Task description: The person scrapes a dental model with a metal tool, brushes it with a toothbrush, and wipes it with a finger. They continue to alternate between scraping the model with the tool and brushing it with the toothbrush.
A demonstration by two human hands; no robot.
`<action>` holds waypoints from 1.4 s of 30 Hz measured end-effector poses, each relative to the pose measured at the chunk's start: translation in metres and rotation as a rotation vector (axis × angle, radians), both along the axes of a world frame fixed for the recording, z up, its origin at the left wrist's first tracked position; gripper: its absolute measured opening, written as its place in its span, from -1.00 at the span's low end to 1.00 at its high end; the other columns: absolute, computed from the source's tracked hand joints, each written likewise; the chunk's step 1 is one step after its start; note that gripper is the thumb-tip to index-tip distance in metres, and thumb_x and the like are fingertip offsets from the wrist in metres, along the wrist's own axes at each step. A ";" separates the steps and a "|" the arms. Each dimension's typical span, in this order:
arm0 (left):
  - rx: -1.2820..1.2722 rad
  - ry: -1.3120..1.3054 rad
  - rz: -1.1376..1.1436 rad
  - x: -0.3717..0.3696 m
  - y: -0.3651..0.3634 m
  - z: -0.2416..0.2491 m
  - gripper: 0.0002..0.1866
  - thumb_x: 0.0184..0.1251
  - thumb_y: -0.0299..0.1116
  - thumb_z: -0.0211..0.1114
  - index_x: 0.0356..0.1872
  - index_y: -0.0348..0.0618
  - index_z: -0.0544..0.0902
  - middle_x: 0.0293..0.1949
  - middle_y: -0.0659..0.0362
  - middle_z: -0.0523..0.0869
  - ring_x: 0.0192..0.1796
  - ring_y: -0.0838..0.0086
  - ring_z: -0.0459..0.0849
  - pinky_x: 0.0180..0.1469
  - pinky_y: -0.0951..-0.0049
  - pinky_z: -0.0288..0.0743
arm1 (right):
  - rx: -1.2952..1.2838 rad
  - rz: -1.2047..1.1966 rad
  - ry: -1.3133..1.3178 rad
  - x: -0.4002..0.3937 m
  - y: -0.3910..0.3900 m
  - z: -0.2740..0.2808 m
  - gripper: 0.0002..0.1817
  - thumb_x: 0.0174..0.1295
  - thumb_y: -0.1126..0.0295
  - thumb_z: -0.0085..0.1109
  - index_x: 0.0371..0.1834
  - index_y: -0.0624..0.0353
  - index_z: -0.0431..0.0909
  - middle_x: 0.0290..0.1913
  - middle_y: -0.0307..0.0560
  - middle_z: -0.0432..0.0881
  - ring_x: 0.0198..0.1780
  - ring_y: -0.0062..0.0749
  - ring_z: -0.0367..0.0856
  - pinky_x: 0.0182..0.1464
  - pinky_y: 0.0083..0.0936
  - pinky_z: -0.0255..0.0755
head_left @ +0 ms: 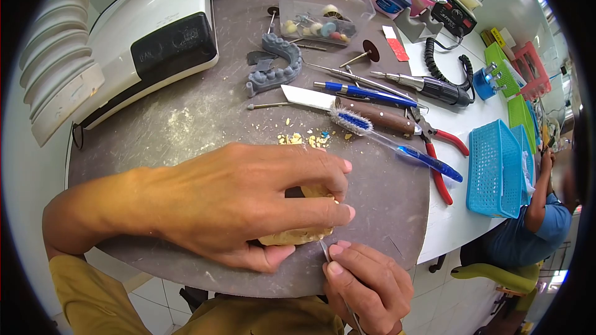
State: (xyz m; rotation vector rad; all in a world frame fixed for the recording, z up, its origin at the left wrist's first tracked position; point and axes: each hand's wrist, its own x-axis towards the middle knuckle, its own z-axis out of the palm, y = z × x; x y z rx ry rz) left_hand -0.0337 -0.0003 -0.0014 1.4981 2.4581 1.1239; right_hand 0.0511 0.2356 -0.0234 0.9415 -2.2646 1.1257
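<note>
Across the grey-brown rounded tabletop (391,211) I see the bare left hand (248,195) clasping, at the near side, a pale-yellow curved plaster-like piece (295,236), while to its right the bare right hand (375,282) pinches a slim silver metal tool (325,250).

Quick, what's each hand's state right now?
Left hand: curled over, holding a yellow dental cast.
Right hand: closed, gripping a thin metal tool.
</note>
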 end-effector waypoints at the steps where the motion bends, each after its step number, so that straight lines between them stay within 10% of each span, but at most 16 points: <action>1: 0.000 0.000 0.000 0.000 0.000 0.000 -0.43 0.03 -0.45 0.47 0.19 -0.11 0.72 0.08 0.10 0.69 0.36 0.04 0.67 0.39 0.08 0.64 | -0.006 -0.006 -0.002 0.000 0.000 0.000 -0.74 0.17 0.67 0.42 -0.06 0.29 0.74 -0.09 0.10 0.81 -0.08 -0.05 0.85 -0.04 -0.31 0.77; 34: -0.018 0.118 -0.029 0.002 0.001 -0.002 -0.36 0.03 -0.43 0.47 0.26 -0.15 0.64 0.14 0.06 0.64 0.42 -0.04 0.60 0.32 0.12 0.65 | -0.067 -0.032 0.104 -0.009 0.008 -0.017 -0.68 0.08 0.60 0.56 -0.09 0.30 0.71 -0.17 0.09 0.81 -0.24 -0.22 0.86 -0.19 -0.47 0.76; 42: 0.151 0.153 0.140 0.016 0.000 -0.001 -0.27 0.00 -0.30 0.61 0.29 -0.14 0.57 0.11 0.00 0.59 0.14 0.07 0.68 0.18 0.17 0.64 | 0.164 -0.310 0.204 -0.053 0.044 0.032 -0.76 0.21 0.70 0.36 -0.06 0.29 0.75 -0.20 0.14 0.81 -0.19 -0.07 0.82 -0.15 -0.33 0.67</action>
